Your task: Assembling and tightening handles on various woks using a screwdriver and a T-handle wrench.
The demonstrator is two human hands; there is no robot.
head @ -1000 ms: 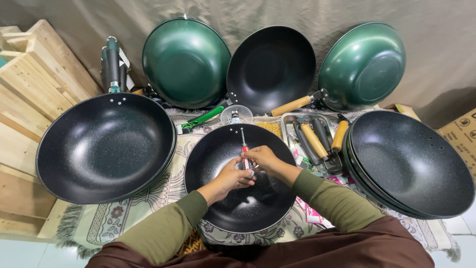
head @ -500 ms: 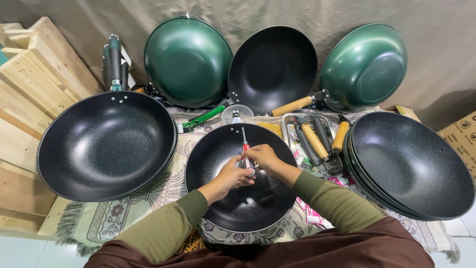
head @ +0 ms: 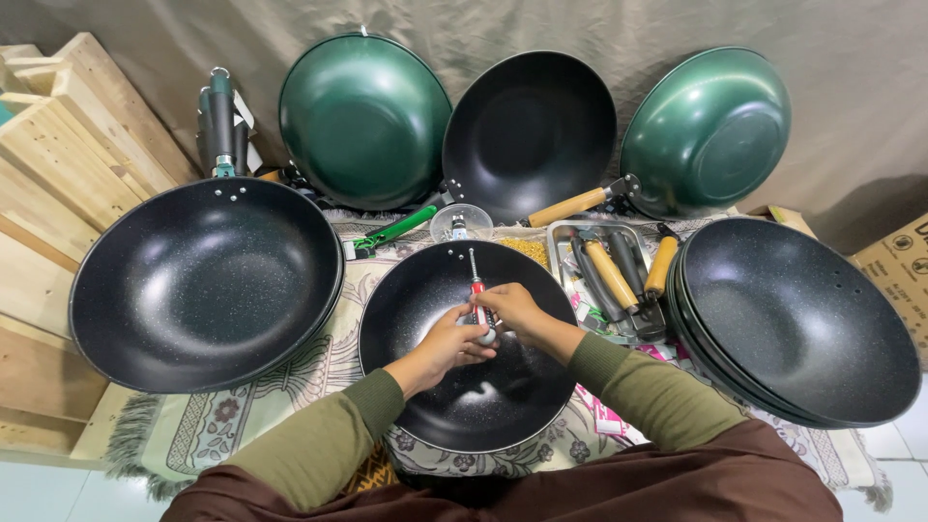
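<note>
Patterned cloth (head: 290,406) covers the floor in front of a drab fabric backdrop (head: 851,58), and on it, right before the seated person, lies a black speckled wok (head: 464,396). Over the last second almost nothing has shifted: the view has only drifted slightly, and both hands have stayed together over the wok's middle, so the screwdriving appears to be going on steadily rather than starting or ending. A red-handled screwdriver (head: 475,282) stands inside the wok, its shaft pointing at the far rim where small rivet holes show. The right hand (head: 512,307) is closed around the handle from the right, and the left hand (head: 454,338) is curled against its lower end from the left; the two touch each other, with the tool between them. Whether the left fingers truly clamp the handle or only steady it, I cannot tell. Just beyond the far rim sit a small clear cup (head: 461,223) and a green handle (head: 391,232). To the right, a metal tray (head: 561,237) holds wooden handles (head: 611,275). Further out, a large black wok (head: 208,280) lies on the left by wooden boards (head: 48,164), a stack of black woks (head: 797,319) on the right, and three more pans lean against the backdrop: a green one (head: 362,121), a black one (head: 532,130) and another green one (head: 706,130).
</note>
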